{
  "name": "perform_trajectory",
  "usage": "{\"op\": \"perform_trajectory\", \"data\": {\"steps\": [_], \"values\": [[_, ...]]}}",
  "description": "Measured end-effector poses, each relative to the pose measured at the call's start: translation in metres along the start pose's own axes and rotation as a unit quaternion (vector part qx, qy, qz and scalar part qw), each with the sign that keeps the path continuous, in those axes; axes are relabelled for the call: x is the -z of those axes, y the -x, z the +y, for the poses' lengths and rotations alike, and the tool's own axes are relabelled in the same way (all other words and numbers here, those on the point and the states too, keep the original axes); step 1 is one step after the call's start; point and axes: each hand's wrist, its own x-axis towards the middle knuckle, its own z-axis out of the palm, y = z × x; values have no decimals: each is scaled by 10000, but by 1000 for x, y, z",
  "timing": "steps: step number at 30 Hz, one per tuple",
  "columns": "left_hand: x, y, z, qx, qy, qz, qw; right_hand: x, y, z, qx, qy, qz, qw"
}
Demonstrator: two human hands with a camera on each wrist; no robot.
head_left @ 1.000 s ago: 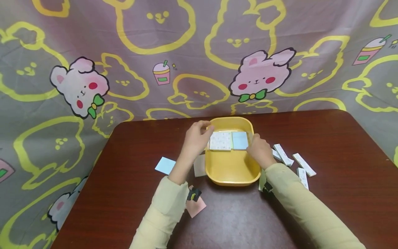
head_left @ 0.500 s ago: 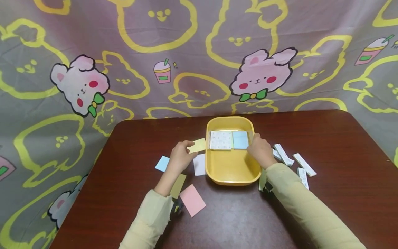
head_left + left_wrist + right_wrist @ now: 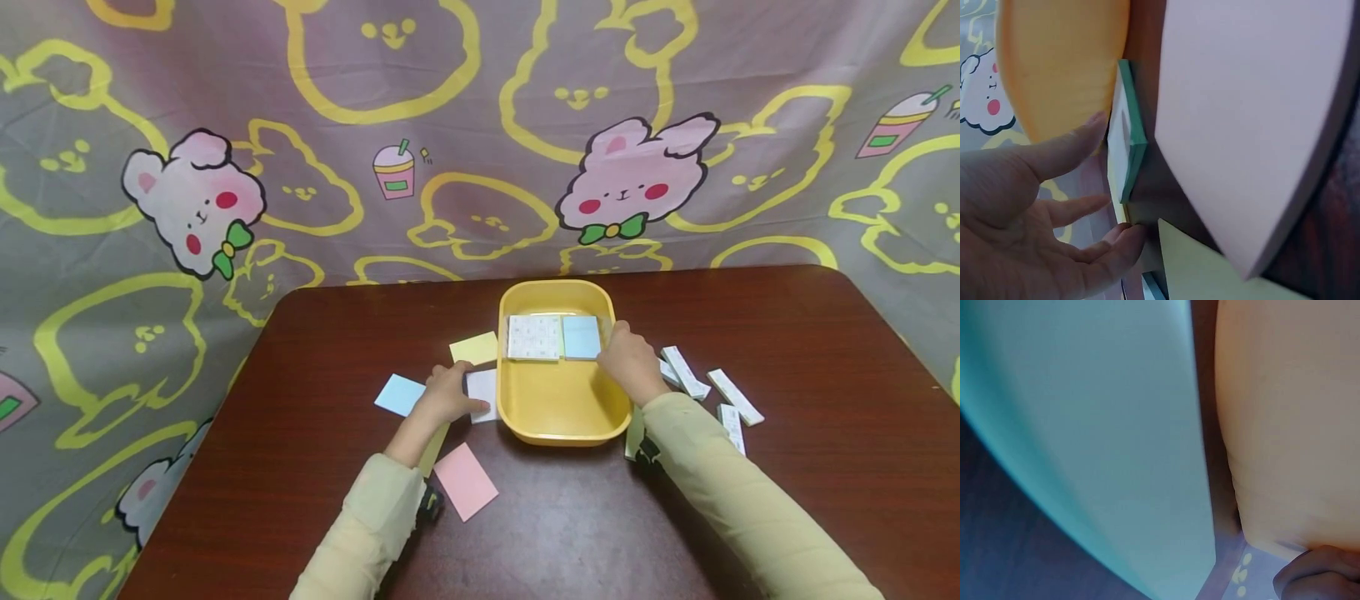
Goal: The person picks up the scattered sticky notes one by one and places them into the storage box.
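Observation:
My left hand (image 3: 447, 395) reaches over a white notepad (image 3: 483, 395) with teal sides, beside the yellow plastic tray (image 3: 564, 408). In the left wrist view its thumb and fingers spread around this pad (image 3: 1124, 134) without visibly pinching it. At the tray's right side my right hand (image 3: 630, 362) grips the rim with curled fingers. In the right wrist view only those fingers (image 3: 1322, 575) show, beside the tray wall (image 3: 1285, 425). Inside the tray lie a white printed block (image 3: 533, 337) and a light blue pad (image 3: 582, 337).
Left of the tray lie a yellow pad (image 3: 474, 347), a blue pad (image 3: 399, 394), a pink pad (image 3: 467, 481) and a partly covered olive pad (image 3: 434, 451). A pale green pad (image 3: 633, 435) sits under the right wrist. Several printed white strips (image 3: 735, 397) lie to the right.
My left hand has left the tray's left rim, released the yellow pad on the table beside it, and moved nearer me to the white notepad. The right hand stays on the rim.

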Motion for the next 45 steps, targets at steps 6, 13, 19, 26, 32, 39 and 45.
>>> {"op": "perform_trajectory", "data": {"steps": [6,13,19,26,32,39,45], "values": [[-2,-3,2,96,-328,-69,9994,-1,-1,2,-3,-15,-39,10000],[-2,-3,5,212,-438,-65,9988,-1,-1,2,-26,-39,-82,10000],[-5,-4,7,177,-452,20,9988,0,-1,2,-60,2,-95,9999],[-5,-4,8,260,-511,94,9983,0,-1,2,-94,-68,-94,9999],[-5,-4,8,217,-474,109,9986,0,0,2,-126,-71,-93,9999],[-6,-4,9,262,-425,132,9987,1,0,2,-105,-69,-76,9999],[-11,-2,9,318,-287,366,9984,0,-1,2,-127,-82,-131,9998]]}}
